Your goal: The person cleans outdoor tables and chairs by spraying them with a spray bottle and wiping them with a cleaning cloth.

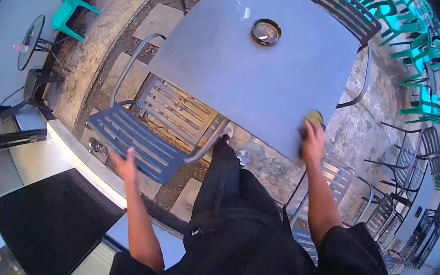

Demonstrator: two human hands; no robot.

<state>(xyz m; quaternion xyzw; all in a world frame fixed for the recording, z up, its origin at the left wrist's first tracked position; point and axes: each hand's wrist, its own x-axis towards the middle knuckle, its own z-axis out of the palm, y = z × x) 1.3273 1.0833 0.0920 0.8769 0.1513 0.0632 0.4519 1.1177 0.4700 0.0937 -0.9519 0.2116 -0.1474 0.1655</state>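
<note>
1. Dark clothing (248, 254) fills the foreground. Left hand (125, 164) hangs open, fingers spread, holding nothing, above a blue slatted metal chair (141, 137).
2. Right hand (314, 142) is clamped on a yellow sponge (313, 117) at the near edge of a smooth grey square table (239, 78).
3. Likely risk: the sponge sits at the rim and could slip off onto the rough stone paving (152, 21).
4. Round dark ashtray (266, 31) on the far side; a wide sweep could knock it.

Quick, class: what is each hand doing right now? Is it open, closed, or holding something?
Left hand: open, holding nothing, beside the blue chair.
Right hand: closed on a yellow sponge, pressed to the grey table near its edge.
</note>
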